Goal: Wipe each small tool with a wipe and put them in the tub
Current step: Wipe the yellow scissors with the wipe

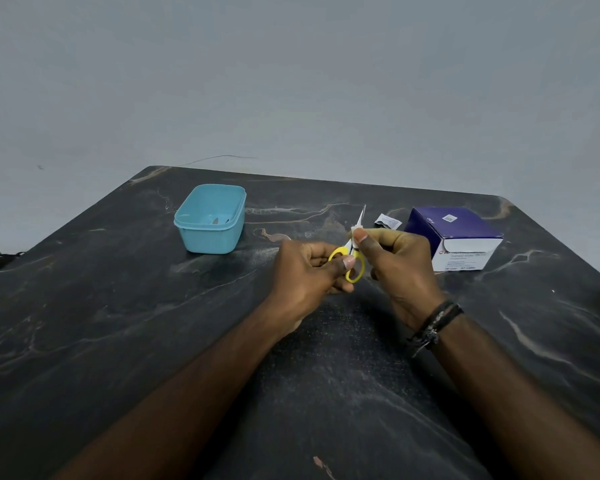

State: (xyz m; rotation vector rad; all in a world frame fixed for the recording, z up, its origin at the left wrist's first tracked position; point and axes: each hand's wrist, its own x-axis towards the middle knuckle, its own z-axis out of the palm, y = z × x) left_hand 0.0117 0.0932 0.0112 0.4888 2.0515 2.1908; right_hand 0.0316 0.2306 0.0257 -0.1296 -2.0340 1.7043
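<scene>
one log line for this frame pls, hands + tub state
left hand: holds scissors by yellow handles | right hand: pinches wipe on blades | tub: some metal tool inside | step: wiping

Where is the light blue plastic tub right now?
The light blue plastic tub sits on the dark marbled table, far left of both hands, well apart from the purple box.

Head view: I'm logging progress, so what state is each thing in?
scissors: blades closed, held off the table
wipe: pinched around the blade
left hand: grips the yellow handles
right hand: pinches the wipe
tub: lidless, small metal tools inside
wipe box: closed
wrapper: torn open, on table
</scene>
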